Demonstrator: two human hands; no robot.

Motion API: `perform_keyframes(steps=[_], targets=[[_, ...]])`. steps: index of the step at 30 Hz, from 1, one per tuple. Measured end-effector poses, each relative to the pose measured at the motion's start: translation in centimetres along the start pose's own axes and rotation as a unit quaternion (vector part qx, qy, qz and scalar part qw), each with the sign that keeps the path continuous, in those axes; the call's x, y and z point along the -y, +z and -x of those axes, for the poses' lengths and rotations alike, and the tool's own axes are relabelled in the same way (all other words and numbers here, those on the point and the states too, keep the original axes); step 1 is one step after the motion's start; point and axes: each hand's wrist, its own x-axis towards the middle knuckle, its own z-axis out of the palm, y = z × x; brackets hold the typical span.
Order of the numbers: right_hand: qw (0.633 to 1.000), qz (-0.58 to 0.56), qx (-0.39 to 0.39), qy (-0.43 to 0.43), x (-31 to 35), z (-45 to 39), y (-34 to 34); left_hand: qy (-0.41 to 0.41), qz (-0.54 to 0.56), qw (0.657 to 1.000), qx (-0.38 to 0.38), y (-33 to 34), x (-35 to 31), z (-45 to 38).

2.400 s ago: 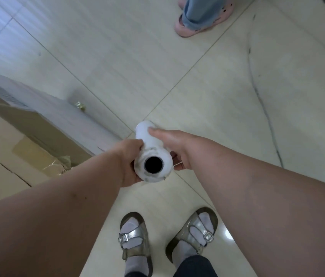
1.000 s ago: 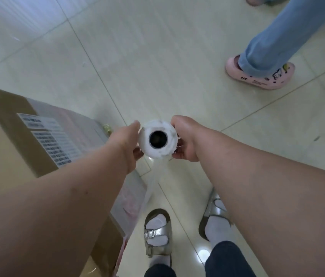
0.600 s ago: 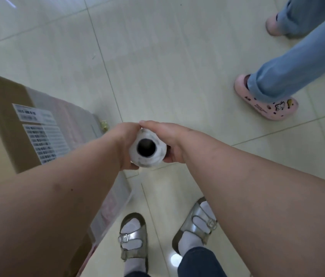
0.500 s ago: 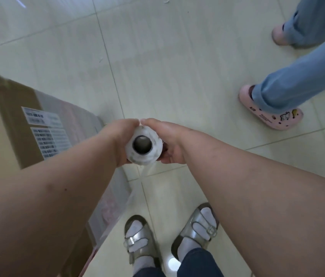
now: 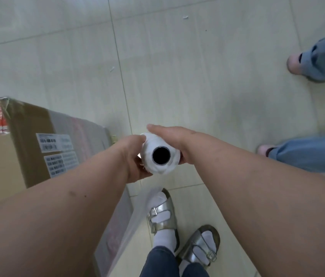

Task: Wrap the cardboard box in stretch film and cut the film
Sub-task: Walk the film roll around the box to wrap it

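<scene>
A white stretch film roll (image 5: 162,162) stands upright between my hands, its dark hollow core facing the camera. My left hand (image 5: 132,156) grips its left side and my right hand (image 5: 174,136) lies over its top and right side. A tall brown cardboard box (image 5: 29,128) with barcode labels stands at the left, its side covered by cloudy film. A sheet of clear film (image 5: 125,222) runs from the roll down to the box's near corner.
Pale floor tiles (image 5: 197,86) spread ahead and to the right. My feet in silver sandals (image 5: 162,214) stand just right of the box. Another person's blue trouser legs (image 5: 323,58) and pink shoes are at the right edge.
I have stepped around the box corner with the roll in both hands; the labelled side has come into view, and the other person's legs have shifted to the far right.
</scene>
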Motion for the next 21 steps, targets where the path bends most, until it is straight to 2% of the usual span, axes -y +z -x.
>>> perform_keyframes(steps=[6,10,12,15,18,21], targets=[[0.999,-0.038,0.028,0.01,3.5,0.1,0.0,0.035,-0.042,0.997,-0.057,-1.1,-5.0,2.9],[0.999,-0.012,0.035,0.02,5.9,-0.3,-0.2,0.146,-0.068,0.982,-0.101,-2.0,-7.4,3.3],[1.0,0.01,0.013,0.014,6.8,-0.9,-0.6,0.174,-0.048,0.975,-0.129,-2.5,-8.3,2.7],[0.999,0.033,-0.017,-0.002,8.5,-1.9,-0.7,0.094,0.019,0.987,-0.129,-3.3,-8.7,1.5],[0.997,0.071,-0.002,0.0,10.0,-2.3,-0.3,-0.023,0.068,0.997,-0.029,-3.4,-8.0,0.8],[0.993,0.115,0.024,0.004,10.7,-2.5,0.0,-0.035,0.111,0.993,0.016,-3.0,-8.1,0.5]])
